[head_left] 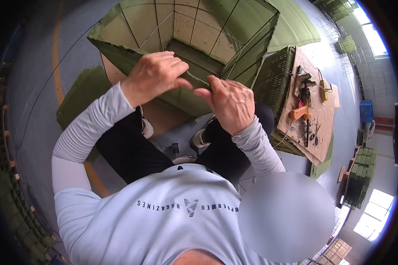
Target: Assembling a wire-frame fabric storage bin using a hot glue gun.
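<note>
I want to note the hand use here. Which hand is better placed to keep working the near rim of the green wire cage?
Probably the left hand: it already curls over the near rim of the green wire cage. The right hand sits just beside the rim, fingers pinched, its grip unclear.

Bright daylight from blown-out windows at right, heavy fisheye bending, dark vignetted rim.

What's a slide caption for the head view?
Both bare hands, left hand and right hand, pinch the rim of a green fabric-lined wire cage.
</note>
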Tool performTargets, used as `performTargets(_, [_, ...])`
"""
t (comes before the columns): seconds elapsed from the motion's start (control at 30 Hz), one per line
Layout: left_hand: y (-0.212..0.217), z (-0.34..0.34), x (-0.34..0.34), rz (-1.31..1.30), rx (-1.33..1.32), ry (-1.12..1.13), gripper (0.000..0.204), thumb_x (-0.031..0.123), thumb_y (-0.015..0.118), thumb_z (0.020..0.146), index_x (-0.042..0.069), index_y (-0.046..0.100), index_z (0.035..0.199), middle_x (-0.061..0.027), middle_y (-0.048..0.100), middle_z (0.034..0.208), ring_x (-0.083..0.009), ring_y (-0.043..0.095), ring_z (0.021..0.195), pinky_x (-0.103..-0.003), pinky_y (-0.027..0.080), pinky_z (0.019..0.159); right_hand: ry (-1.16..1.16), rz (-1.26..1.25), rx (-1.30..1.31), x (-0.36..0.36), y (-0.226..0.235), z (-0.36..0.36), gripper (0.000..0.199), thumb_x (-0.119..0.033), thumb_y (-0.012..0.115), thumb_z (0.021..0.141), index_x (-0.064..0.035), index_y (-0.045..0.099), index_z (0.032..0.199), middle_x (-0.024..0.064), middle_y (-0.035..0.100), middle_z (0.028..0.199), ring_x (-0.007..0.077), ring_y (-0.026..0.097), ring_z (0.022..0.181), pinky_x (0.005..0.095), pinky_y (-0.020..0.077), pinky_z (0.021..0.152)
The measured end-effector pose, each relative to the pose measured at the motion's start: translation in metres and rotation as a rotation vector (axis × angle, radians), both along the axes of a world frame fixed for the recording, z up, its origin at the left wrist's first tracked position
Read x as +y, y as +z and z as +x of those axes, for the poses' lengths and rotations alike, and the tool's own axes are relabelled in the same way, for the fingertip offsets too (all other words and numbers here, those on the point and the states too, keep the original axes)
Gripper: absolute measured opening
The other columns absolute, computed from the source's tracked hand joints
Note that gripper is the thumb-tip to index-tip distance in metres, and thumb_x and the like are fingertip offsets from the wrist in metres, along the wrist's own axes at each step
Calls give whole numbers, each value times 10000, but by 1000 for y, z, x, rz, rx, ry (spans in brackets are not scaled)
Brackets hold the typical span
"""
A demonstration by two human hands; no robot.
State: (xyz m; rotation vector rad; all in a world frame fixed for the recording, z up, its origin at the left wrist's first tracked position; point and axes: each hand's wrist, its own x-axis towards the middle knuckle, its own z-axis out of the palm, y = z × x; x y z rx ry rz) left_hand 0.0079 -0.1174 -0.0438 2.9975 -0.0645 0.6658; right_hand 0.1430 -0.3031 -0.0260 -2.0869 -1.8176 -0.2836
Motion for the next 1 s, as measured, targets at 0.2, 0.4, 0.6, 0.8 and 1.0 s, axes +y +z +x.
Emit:
performTargets(0.2, [14, 31, -6, -15, 106, -12, 404, 472, 629, 838, 104, 601, 672, -86, 584, 551, -263, 646, 593, -377, 525, 577, 84, -82, 72, 3, 7, 44, 507, -507, 563, 894, -81, 541, 621, 109, 533, 505, 308, 613, 537, 394, 465, 495])
performTargets(0.4, [21, 55, -32, -116, 269, -57, 428, 412, 558, 932, 32, 581, 736, -118, 605, 619, -326, 642, 668, -419, 520, 653, 42, -396, 104, -4, 10, 76, 551, -559, 448, 944, -76, 704, 870, 136, 593, 583, 324, 635, 626, 418, 482, 562])
performTargets(0.6, [33, 89, 11, -875, 1085, -422, 637, 426, 370, 1026, -53, 312, 1442, -197, 455, 1421, -292, 382, 1356, -357, 292, 1119, 140, -896, 483, 24, 19, 87, 796, -637, 147, 978, -53, 689, 988, 197, 633, 726, 380, 632, 817, 428, 488, 775])
performTargets(0.8, [12, 93, 28, -1211, 642, -346, 514, 424, 421, 1016, 9, 575, 1276, -95, 579, 1316, -183, 488, 1253, -325, 326, 1098, -130, -553, 401, 50, -14, 97, 337, -281, 449, 1007, -24, 665, 1030, 208, 669, 867, 355, 649, 743, 412, 501, 667])
performTargets(1.0, [21, 6, 7, -326, -189, -133, 288, 99, 657, 866, 14, 658, 1142, -133, 695, 1046, -270, 681, 930, -321, 548, 794, 196, 253, 247, 2, 1, 29, 148, -91, 647, 861, -26, 624, 992, 143, 680, 852, 320, 678, 787, 376, 543, 678])
